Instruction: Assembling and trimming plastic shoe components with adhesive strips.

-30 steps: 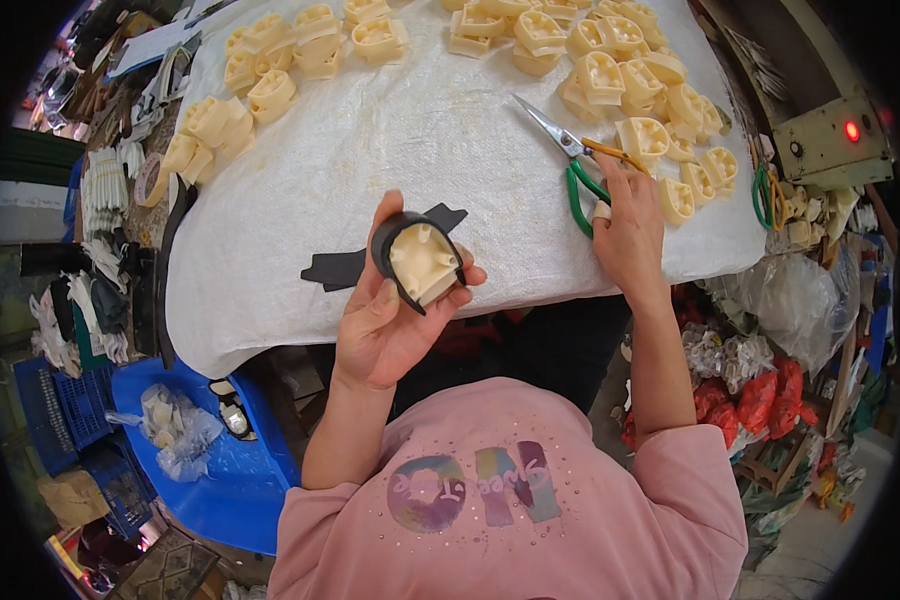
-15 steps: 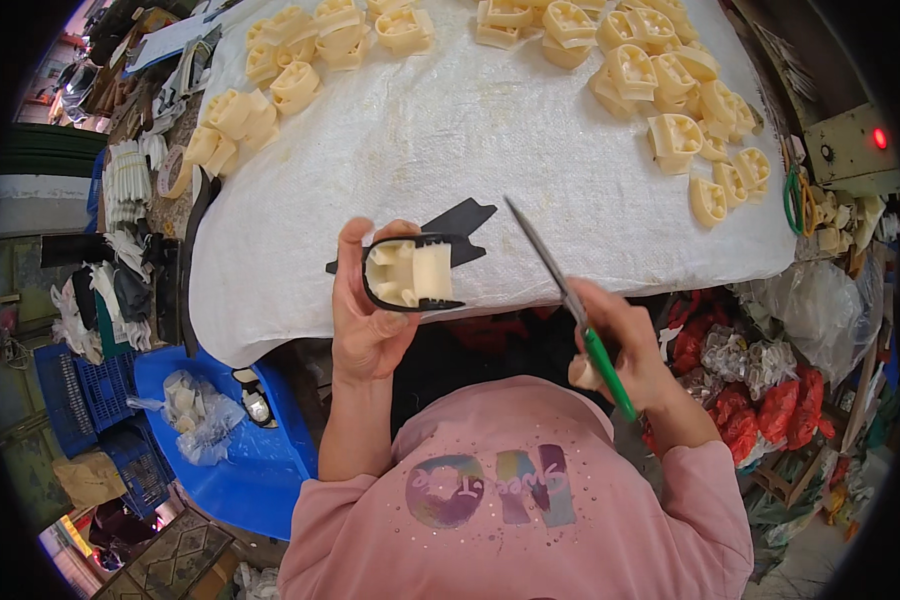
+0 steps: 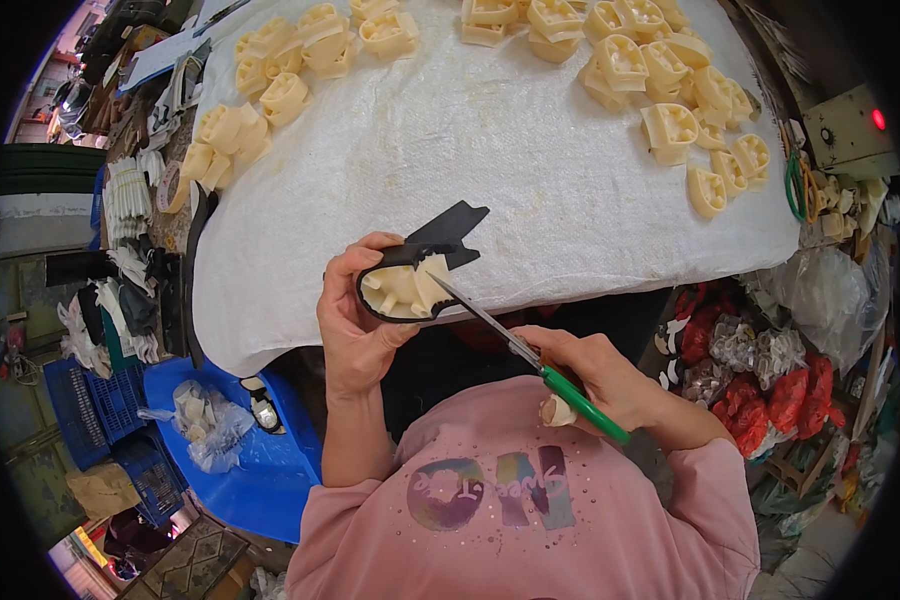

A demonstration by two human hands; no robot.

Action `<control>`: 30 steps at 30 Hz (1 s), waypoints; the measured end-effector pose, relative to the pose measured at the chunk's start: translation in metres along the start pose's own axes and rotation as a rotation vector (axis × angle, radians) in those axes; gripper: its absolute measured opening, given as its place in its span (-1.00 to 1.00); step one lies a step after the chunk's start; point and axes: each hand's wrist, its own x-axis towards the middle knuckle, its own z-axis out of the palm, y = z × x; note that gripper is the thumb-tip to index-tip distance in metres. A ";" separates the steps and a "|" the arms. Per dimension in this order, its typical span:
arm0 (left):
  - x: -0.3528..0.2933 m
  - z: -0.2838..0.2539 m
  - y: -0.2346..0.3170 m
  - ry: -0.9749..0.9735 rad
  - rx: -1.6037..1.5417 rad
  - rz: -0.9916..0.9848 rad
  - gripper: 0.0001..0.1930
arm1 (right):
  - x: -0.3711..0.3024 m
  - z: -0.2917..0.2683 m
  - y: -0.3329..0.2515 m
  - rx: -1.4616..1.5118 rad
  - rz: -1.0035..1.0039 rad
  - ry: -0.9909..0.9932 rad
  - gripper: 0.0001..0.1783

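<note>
My left hand (image 3: 350,335) grips a cream plastic shoe heel (image 3: 395,290), its hollow side facing up. Black covering material wraps round the heel's curved edge. Beyond it, a flat black piece with a notched end (image 3: 450,230) lies over the white cloth; whether it is joined to the covering I cannot tell. My right hand (image 3: 605,370) is closed round green-handled scissors (image 3: 490,325). Their blades look together, and the tip is at the heel's straight side by the black edge. A pale, beige wrap or cover shows at one finger of that hand.
White woven cloth (image 3: 370,170) covers the table, with cream heels (image 3: 670,130) grouped at far left and far right. To my left, a blue tub (image 3: 260,490) holds a clear bag (image 3: 210,425) and a black-covered heel (image 3: 263,408). Red bags (image 3: 770,405) lie at right.
The scissors have moved left and down from above the cloth, and their tip has come to the heel. My left hand has tilted the heel and shifted slightly left.
</note>
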 end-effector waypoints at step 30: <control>0.000 0.006 0.003 -0.021 0.198 0.074 -0.43 | 0.000 0.022 0.018 0.075 -0.116 0.168 -0.37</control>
